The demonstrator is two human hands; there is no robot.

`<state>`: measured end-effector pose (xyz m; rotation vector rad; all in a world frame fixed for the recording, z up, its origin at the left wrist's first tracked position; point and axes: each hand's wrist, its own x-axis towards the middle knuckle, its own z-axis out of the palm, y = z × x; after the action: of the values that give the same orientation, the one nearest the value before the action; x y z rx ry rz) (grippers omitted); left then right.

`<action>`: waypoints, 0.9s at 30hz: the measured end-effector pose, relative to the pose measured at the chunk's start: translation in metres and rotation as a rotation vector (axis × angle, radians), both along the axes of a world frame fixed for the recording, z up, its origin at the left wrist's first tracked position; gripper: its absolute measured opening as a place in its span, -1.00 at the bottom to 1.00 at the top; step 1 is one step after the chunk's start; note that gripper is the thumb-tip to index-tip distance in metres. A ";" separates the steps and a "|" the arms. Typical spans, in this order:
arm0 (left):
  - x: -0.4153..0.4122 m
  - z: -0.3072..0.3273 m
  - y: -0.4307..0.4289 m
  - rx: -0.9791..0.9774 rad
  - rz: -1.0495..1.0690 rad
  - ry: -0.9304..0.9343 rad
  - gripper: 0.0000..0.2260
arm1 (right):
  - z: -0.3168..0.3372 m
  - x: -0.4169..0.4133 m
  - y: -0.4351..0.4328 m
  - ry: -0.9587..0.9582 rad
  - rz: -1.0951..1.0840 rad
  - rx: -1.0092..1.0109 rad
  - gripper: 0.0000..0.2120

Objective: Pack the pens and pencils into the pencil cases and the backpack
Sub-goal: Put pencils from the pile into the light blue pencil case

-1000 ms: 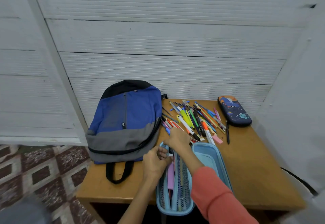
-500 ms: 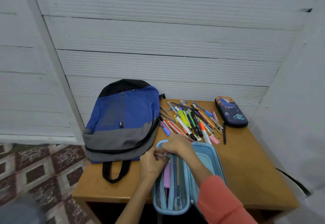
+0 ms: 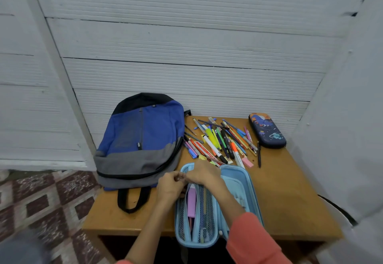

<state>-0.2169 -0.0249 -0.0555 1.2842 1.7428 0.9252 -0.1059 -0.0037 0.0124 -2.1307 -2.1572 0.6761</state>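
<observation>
The blue-and-grey backpack (image 3: pixel 143 139) lies flat at the tabletop's far left corner, with loose pens and pencils (image 3: pixel 219 141) heaped beside it. A closed dark pencil case (image 3: pixel 267 131) lies far right. A light-blue pencil case (image 3: pixel 246 185) lies open over the near edge.

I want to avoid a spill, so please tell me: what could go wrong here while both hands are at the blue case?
1. The blue case juts over the table's near edge; a push from the left hand or right hand may tip it off.
2. The loose pens lie just beyond the hands; a bump could roll some away.
</observation>
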 end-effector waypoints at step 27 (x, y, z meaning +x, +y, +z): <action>0.001 -0.006 0.002 0.006 0.067 -0.080 -0.96 | -0.012 -0.008 -0.126 -0.139 0.117 0.060 -0.80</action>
<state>-0.2156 -0.0230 -0.0612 1.1826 1.7312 1.0071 -0.1139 -0.1296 0.0001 -2.0942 -2.3557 0.4758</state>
